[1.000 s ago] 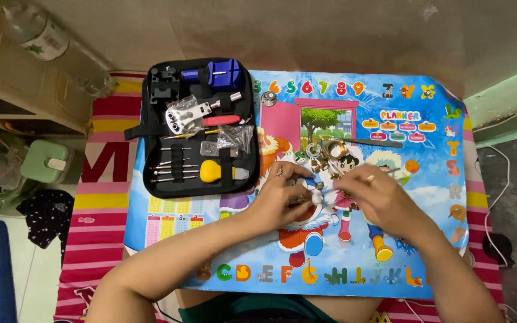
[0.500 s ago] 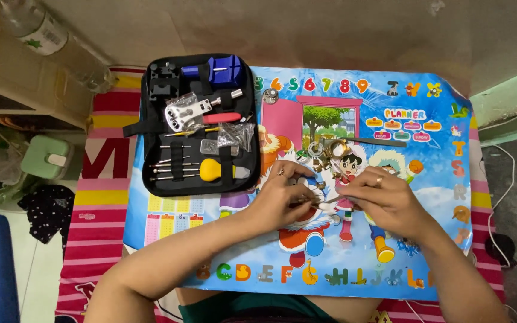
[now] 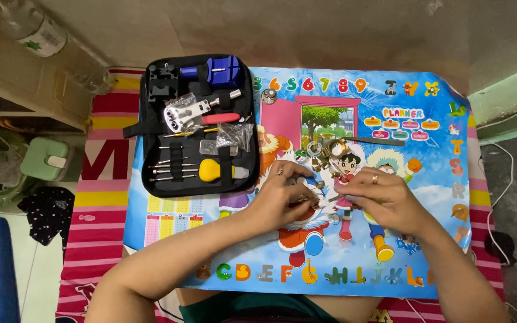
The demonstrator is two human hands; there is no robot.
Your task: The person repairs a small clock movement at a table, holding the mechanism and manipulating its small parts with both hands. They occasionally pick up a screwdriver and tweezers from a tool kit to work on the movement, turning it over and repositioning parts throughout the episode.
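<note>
My left hand (image 3: 285,194) and my right hand (image 3: 378,200) meet over the middle of a colourful cartoon desk mat (image 3: 402,101), fingertips pinched together on a small metal part (image 3: 318,200) that is mostly hidden. Each hand wears a ring. Just beyond the fingers lies a cluster of small metal watch parts (image 3: 324,149), gold and silver. An open black tool case (image 3: 195,122) sits at the mat's far left, holding a blue tool, a red-handled tool, a yellow-handled tool and several thin drivers.
A thin dark strip (image 3: 375,142) lies on the mat right of the parts. A striped cloth (image 3: 100,197) covers the low table. A green box (image 3: 46,158) and a plastic bottle (image 3: 34,27) sit to the left. A white cable (image 3: 498,179) runs along the right.
My hands have stayed together over the mat's middle, the fingers shifting slightly on the small part. Nothing else has moved.
</note>
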